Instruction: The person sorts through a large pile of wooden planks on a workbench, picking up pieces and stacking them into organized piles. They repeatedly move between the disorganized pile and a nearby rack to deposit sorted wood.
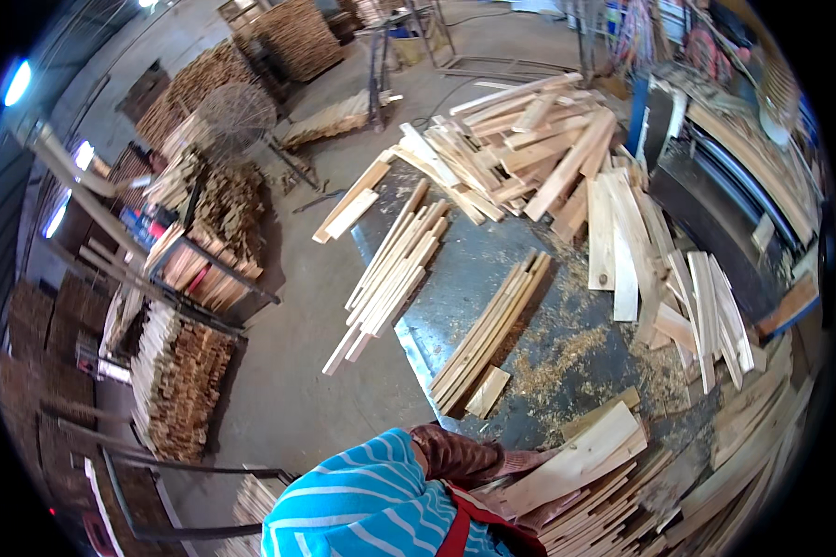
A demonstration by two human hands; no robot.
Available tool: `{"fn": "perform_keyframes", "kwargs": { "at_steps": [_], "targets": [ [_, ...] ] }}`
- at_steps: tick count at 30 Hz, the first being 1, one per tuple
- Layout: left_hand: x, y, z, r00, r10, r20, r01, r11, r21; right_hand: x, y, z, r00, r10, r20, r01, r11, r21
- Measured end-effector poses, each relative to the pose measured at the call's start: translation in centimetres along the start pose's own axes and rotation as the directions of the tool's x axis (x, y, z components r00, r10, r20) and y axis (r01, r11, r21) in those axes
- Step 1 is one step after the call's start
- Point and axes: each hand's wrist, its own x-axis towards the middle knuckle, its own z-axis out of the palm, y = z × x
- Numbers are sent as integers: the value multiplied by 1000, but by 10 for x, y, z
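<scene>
By table's near edge: wide pale board, L hand at it, mostly hidden; grip can't tell. R hand not in view. Prob. best: support board mid-length, keep ends clear of adj. slats.

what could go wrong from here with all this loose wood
The pale strips jut past the edge of the dark table and could fall if bumped. The jumbled boards, lying across one another, might slide. The left hand, close to the wide pale board, might catch splinters.
</scene>
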Motion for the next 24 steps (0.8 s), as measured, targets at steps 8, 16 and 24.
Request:
{"fn": "perform_keyframes", "kwargs": {
  "at_steps": [8, 16, 24],
  "targets": [
    [42, -37, -57, 977, 211, -42, -137, 760, 636, -13, 6, -7, 990, -44, 134, 11, 970, 244],
    [5, -41, -92, 973, 195, 121, -227, 889, 396, -54, 58, -4, 909, -389, 152, 198, 722, 662],
    [36, -56, -96, 992, -28, 120, -21, 923, 384, 6, 114, -39, 824, -500, -267, 467, 866, -179]
  ]
}}
